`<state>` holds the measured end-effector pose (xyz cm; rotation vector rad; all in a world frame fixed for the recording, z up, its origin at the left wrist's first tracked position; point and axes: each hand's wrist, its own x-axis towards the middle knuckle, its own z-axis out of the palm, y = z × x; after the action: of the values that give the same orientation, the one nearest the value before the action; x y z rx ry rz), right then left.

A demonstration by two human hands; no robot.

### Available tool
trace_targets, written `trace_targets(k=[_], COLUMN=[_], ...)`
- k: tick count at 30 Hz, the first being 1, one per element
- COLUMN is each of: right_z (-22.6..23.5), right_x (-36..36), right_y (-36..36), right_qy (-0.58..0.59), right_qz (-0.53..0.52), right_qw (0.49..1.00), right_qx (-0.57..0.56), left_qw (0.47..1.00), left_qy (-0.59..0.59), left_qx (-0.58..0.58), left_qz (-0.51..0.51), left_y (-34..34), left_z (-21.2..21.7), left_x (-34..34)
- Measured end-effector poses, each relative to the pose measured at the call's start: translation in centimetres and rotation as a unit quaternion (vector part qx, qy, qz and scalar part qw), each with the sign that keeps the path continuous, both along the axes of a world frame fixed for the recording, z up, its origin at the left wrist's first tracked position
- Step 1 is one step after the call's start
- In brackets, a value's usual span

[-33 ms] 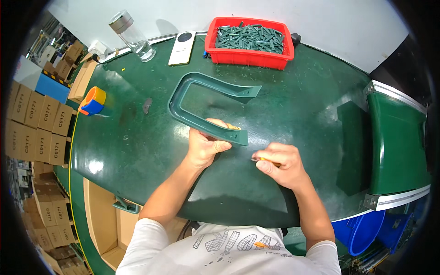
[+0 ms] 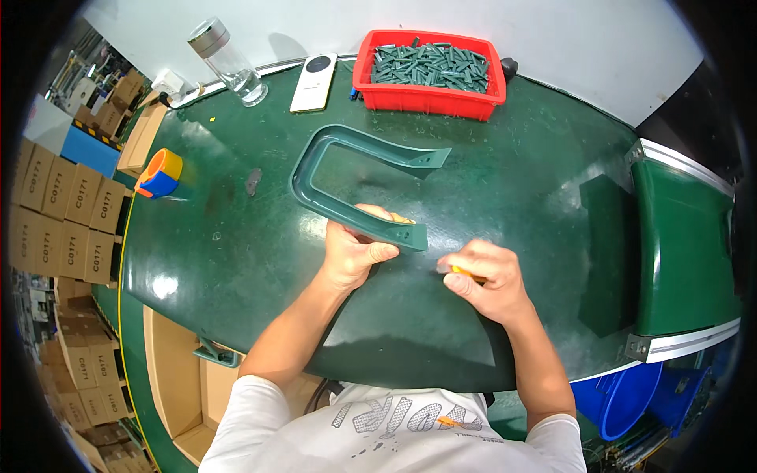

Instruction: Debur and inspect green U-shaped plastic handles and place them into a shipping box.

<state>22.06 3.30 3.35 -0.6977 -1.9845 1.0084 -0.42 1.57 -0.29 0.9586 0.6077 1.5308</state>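
Observation:
My left hand (image 2: 351, 252) is closed around the near arm of a green U-shaped plastic handle (image 2: 315, 193), thumb in front and fingers behind. The handle's bend faces left, and small holes show near the end of the held arm. A bit of yellow shows at my left fingertips behind the part. Just right of that end, my right hand (image 2: 489, 280) pinches a small orange-handled tool (image 2: 465, 273) with a greyish tip. The tip is blurred and stands apart from the handle; most of the tool is hidden in my fingers.
On the green table, a red bin (image 2: 430, 101) of small green pieces, a white phone (image 2: 314, 83) and a glass bottle (image 2: 236, 75) stand at the back. An orange-and-blue tape roll (image 2: 162, 173) sits left. An open carton (image 2: 173, 363) is below left; a green metal-edged surface (image 2: 686, 244) lies right.
My right hand has shifted slightly right and up with the orange-handled tool, away from the green handle's end. My left hand and the green handle have barely moved.

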Motion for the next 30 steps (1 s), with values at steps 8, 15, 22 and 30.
trace_targets(k=[8, 15, 22, 30], right_z=[-0.7, -1.0, -0.9, -0.8], right_x=[-0.3, 0.0, -0.3, 0.0], right_y=[0.0, 0.2, 0.2, 0.6], right_qy=[0.029, 0.008, 0.028, -0.039], right_qz=[-0.132, -0.124, -0.136, -0.274], right_qw=[0.979, 0.979, 0.977, 0.954], right_qx=[0.152, 0.16, 0.164, 0.117], left_qw=[1.0, 1.0, 1.0, 1.0], left_qy=[0.007, 0.007, 0.009, 0.007], left_qx=[-0.016, -0.015, -0.017, 0.001], left_qz=[-0.004, -0.005, 0.002, -0.009], left_y=[-0.1, -0.1, -0.2, -0.3], left_z=[-0.2, 0.1, 0.3, 0.1], left_x=[-0.2, 0.0, 0.0, 0.0])
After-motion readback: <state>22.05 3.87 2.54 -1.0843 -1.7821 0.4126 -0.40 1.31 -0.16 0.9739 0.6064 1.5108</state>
